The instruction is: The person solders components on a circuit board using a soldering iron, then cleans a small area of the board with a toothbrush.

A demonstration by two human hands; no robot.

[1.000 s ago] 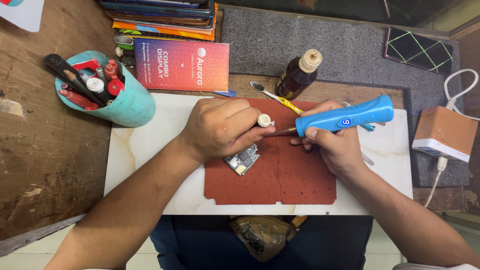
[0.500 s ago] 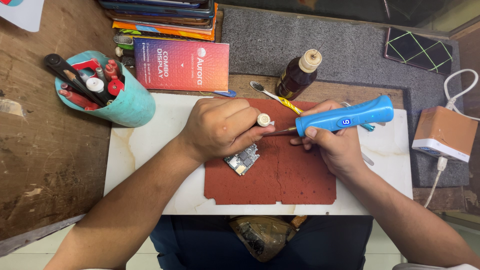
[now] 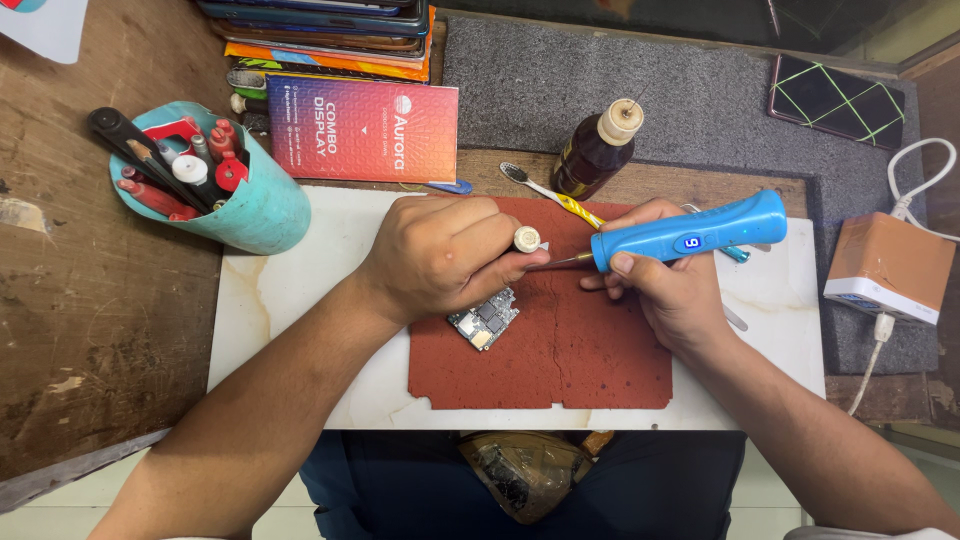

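At the centre of the frame the left hand (image 3: pixel 440 255) pinches a small white round-capped piece (image 3: pixel 526 238) between its fingertips. Just right of it, the right hand (image 3: pixel 665 290) grips a blue soldering iron (image 3: pixel 690 232), its thin tip pointing left at that piece. Below the left hand a small circuit board (image 3: pixel 484 319) lies on a red mat (image 3: pixel 560 350). A teal tool cup (image 3: pixel 240 200) stands at upper left, and a brown bottle (image 3: pixel 597 150) at upper centre.

left hand (image 3: pixel 440 255): fist-curled, fingertips pinched, forearm angled in from lower left | right hand (image 3: pixel 665 285): fingers wrapped in grip, thumb on top
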